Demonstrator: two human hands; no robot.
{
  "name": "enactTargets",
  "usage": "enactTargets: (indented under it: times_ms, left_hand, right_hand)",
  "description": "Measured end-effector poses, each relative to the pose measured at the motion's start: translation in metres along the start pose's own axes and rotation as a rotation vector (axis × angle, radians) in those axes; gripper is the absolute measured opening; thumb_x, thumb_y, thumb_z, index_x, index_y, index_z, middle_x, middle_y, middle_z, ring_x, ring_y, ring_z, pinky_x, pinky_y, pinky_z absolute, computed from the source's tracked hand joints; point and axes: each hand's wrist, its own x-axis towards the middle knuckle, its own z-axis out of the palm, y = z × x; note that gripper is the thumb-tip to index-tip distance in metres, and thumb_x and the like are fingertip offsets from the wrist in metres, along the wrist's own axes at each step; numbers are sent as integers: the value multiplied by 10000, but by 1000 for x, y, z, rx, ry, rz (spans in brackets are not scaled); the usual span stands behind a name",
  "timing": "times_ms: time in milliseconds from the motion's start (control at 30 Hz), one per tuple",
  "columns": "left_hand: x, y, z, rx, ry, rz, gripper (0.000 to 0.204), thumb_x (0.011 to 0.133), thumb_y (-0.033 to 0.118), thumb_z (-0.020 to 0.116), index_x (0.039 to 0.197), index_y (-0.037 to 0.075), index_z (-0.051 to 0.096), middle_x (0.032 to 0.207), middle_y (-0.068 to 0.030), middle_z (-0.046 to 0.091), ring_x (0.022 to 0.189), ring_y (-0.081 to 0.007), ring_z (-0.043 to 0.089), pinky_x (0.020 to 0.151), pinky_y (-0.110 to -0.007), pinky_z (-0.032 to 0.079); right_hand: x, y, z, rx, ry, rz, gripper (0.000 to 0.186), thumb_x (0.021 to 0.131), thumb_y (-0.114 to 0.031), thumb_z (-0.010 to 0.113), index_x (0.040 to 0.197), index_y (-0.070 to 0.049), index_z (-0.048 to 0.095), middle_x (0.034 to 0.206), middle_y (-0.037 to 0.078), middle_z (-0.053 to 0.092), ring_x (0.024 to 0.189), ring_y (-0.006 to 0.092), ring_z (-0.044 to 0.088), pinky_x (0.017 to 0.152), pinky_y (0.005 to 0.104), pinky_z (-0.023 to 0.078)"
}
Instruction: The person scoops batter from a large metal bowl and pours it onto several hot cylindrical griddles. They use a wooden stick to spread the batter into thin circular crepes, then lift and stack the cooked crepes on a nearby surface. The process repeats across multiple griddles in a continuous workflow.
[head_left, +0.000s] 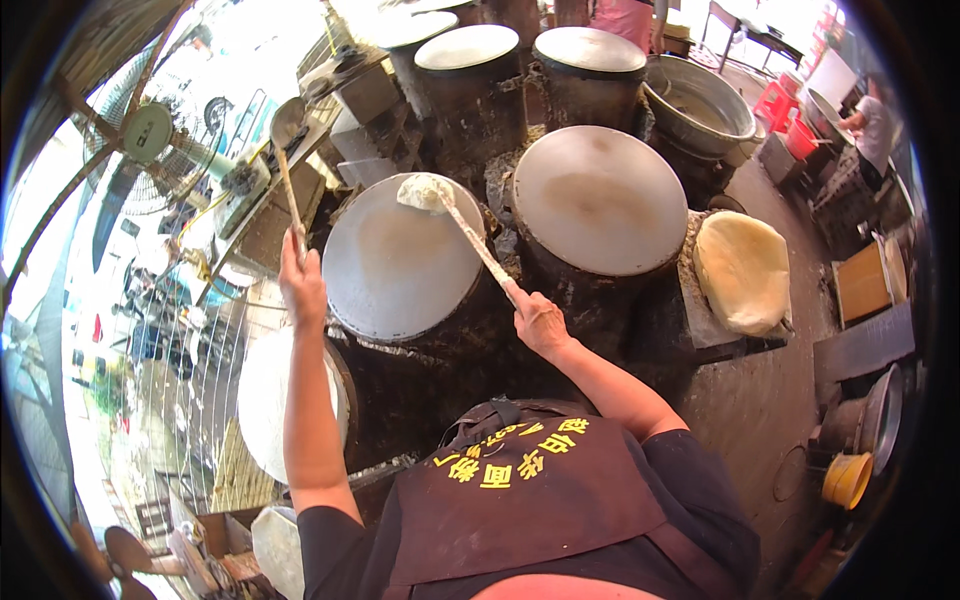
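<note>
My left hand (303, 283) is closed round the wooden handle of a long ladle (289, 122), its round head raised over the left edge of the stoves. My right hand (541, 323) grips a pale, batter-smeared stick (476, 238). At the stick's far end sits a lump of white batter or dough (424, 191), over the far rim of the near left round griddle (400, 285); whether it touches the plate I cannot tell. That griddle is grey with a brownish middle. Beside it on the right, a second griddle (600, 215) looks much the same.
Thin pale-yellow flatbreads (742, 272) lie piled on a stand at right. More round griddles (590, 50) and a big metal pot (700, 105) stand behind. A fan (147, 133) is at left, a white round surface (275, 405) below it. Another person (875, 130) works at far right.
</note>
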Motion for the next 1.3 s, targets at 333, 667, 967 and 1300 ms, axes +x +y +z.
enactTargets:
  times_ms: [333, 667, 967, 1300]
  left_hand:
    - [-133, 48, -67, -1269, -412, -691, 369, 1006, 155, 403, 1355, 39, 374, 630, 17, 348, 411, -31, 320, 319, -166, 278]
    - [-237, 77, -142, -1504, -156, -852, 508, 1012, 243, 418, 1458, 126, 205, 714, -9, 363, 493, -61, 362, 321, -185, 323]
    - [-261, 88, -167, -1543, -256, -852, 620, 946, 155, 553, 1469, 186, 220, 691, -2, 386, 429, -52, 334, 308, -155, 346]
    - [-271, 94, -176, -1280, -251, -784, 455, 968, 268, 523, 1350, 95, 348, 623, 10, 363, 397, -60, 309, 297, -180, 309]
  right_hand:
    - [38, -37, 49, 307, 19, 91, 540, 771, -65, 552, 1295, -167, 469, 871, 233, 636, 842, 424, 616, 741, 503, 491]
    - [80, -66, 56, 224, -62, 235, 526, 766, -42, 513, 1270, -195, 512, 931, 241, 647, 868, 411, 633, 760, 486, 512]
    - [114, -48, 65, 179, 40, 176, 519, 786, -64, 508, 1284, -207, 501, 925, 233, 650, 854, 407, 640, 755, 471, 525]
    - [141, -61, 68, 62, -6, 126, 495, 802, -42, 477, 1271, -196, 515, 957, 199, 663, 861, 378, 653, 738, 445, 538]
